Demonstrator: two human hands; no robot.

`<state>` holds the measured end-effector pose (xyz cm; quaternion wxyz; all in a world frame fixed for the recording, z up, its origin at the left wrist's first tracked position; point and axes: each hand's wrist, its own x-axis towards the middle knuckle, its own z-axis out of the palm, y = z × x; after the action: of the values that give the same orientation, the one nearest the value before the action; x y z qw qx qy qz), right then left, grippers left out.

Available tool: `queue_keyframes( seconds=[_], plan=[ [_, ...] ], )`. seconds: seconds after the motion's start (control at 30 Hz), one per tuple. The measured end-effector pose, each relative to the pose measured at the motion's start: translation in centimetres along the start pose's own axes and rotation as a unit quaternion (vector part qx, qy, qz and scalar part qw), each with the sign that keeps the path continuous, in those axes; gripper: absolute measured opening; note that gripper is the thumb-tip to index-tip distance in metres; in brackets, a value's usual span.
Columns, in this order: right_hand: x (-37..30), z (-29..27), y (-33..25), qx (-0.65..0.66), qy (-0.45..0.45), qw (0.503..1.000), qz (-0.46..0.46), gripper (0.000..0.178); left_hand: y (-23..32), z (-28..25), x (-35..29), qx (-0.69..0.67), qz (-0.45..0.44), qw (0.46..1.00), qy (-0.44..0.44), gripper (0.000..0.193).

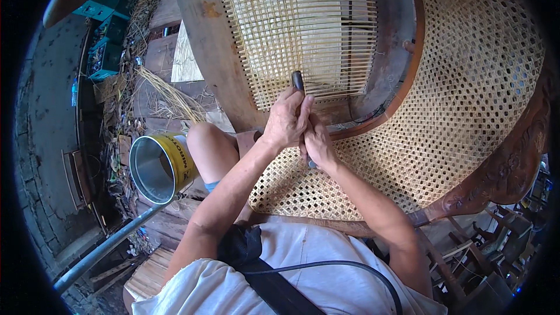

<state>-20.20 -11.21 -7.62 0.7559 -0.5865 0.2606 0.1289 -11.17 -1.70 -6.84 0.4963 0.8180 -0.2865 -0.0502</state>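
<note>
My two hands meet at the near edge of a woven cane panel point(265, 29) set in a wooden seat frame point(204, 41). My left hand point(286, 118) is closed around a dark, round-ended rod-like tool point(297, 80), whose tip stands out over the strands. Pressed against it, my right hand point(318, 141) is also closed; its fingers are partly hidden, and what they grip cannot be made out. A small bluish-grey end point(312, 164) shows below that hand. Crossed strands fill the panel's left part densely; on the right they run mostly one way, over a dark vertical strip point(350, 41).
A large finished cane-weave panel point(466, 81) with a carved wooden edge point(496, 184) curves round the right side. By my left knee point(213, 146) a yellow metal bucket point(181, 157) lies tilted near a metal pipe point(108, 249). Loose cane strands point(169, 90) and green crates point(105, 46) lie farther left.
</note>
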Motion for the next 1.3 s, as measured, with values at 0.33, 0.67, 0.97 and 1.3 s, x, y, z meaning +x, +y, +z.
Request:
queue_keyframes(
  seconds=[0.33, 0.67, 0.97, 1.3],
  plan=[
    [0.0, -0.4, 0.8, 0.004, 0.028, 0.998, 0.057, 0.031, -1.3, 0.2, -1.0, -0.023, -0.009, 1.000, -0.002, 0.019],
    [-0.7, -1.2, 2.0, 0.027, 0.047, 0.996, 0.077, 0.027, -1.1, 0.6, -2.0, -0.048, -0.039, 0.998, 0.003, 0.022],
    [0.8, -2.2, -1.0, -0.013, 0.064, 0.997, -0.034, 0.034, 2.7, -1.3, 1.1, -0.078, 0.041, 0.996, 0.003, 0.024],
    [4.7, 0.3, -4.5, 0.051, 0.075, 0.995, -0.052, 0.033, 3.1, -4.0, 8.6, -0.026, 0.083, 0.990, 0.111, 0.023]
  ],
)
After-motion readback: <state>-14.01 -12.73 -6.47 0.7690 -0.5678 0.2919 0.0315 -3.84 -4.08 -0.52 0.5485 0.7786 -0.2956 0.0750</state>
